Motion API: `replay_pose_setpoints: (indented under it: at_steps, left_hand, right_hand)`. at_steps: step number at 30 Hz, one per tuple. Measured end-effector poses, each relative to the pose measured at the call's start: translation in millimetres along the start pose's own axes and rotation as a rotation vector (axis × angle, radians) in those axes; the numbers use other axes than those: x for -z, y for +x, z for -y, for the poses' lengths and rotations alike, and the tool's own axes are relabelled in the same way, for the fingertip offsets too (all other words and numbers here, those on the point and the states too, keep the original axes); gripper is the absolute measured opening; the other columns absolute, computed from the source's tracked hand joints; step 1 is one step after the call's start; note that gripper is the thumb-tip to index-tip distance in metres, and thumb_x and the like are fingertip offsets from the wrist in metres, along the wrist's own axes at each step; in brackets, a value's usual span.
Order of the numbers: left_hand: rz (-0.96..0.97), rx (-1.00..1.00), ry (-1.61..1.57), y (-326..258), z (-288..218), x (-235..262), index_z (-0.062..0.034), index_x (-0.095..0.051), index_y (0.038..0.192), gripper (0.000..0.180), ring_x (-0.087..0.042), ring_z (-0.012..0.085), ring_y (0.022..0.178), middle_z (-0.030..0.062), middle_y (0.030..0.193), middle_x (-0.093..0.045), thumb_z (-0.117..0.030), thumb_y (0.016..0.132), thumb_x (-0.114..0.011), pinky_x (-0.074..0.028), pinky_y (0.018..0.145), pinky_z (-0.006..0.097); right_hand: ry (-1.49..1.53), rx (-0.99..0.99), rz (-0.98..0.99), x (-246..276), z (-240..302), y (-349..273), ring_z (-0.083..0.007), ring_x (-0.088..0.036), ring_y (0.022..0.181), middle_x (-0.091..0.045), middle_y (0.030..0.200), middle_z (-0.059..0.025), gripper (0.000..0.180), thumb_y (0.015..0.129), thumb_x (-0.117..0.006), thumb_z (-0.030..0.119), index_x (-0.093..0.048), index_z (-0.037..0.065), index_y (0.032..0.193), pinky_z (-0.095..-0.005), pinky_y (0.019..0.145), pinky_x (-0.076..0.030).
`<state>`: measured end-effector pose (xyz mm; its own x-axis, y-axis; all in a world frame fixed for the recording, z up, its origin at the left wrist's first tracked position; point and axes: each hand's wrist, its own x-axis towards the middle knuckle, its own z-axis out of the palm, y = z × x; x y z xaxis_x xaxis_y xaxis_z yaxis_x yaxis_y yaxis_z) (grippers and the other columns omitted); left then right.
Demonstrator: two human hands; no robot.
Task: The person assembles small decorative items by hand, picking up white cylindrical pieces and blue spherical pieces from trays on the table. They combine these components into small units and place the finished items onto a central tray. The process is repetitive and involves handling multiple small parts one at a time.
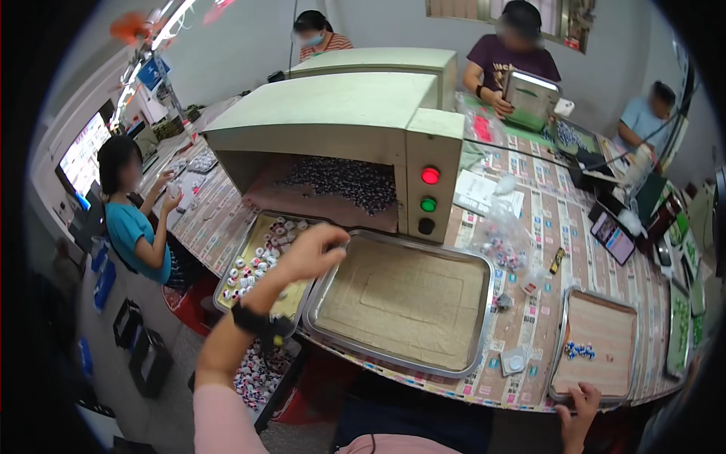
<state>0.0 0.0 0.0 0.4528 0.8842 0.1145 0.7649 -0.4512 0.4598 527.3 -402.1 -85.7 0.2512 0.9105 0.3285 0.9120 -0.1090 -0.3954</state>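
Note:
My left hand (311, 253) is over the left rear corner of a large metal tray (314, 306) lined with tan sheet. Its fingers curl toward the thumb; anything between them is hidden. Left of it, a tray (221, 296) holds white balls (253, 272) with coloured patterns. My right hand (581, 415) is at the near edge of a smaller lined tray (601, 325), thumb and fingers apart, with no object visible in it. A small cluster of blue and white beads (580, 350) lies in that tray, with a few reddish bits beside it.
A pale box-shaped machine (318, 106) stands behind the large tray, many small dark-and-white pieces (344, 181) inside its opening. Plastic bags (503, 238), a yellow-black cutter (558, 260) and a phone (612, 237) lie to the right. A bin of balls (261, 382) stands below left. Several co-workers sit around.

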Motion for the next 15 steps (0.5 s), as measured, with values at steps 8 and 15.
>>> replay_pose_setpoints:
  at_steps: [8, 15]
  left_hand:
    - [0.113, 0.109, 0.347, 85.3, 21.2, 23.6, -0.0007, -0.059, 0.123, 0.059, -0.057, 0.0298, 0.117, 0.0205, 0.126, -0.06, -0.038, 0.078, -0.069, -0.044, 0.099, 0.04]
    - [-0.07, 0.302, 0.419, 143.3, 75.0, -10.2, -0.0025, -0.06, 0.119, 0.052, -0.058, 0.0272, 0.111, 0.0181, 0.12, -0.061, -0.038, 0.082, -0.066, -0.045, 0.091, 0.039]
  right_hand:
    - [-0.079, -0.05, -0.083, 26.4, 92.0, -1.4, -0.0353, -0.058, 0.106, -0.063, 0.113, -0.0189, 0.02, 0.087, -0.068, 0.009, -0.069, 0.001, 0.105, -0.0417, 0.094, -0.044]
    - [-0.038, -0.114, -0.09, 28.3, 110.5, 4.1, -0.0332, -0.061, 0.098, -0.065, 0.106, -0.017, 0.012, 0.087, -0.067, 0.006, -0.069, -0.002, 0.097, -0.0406, 0.089, -0.048]
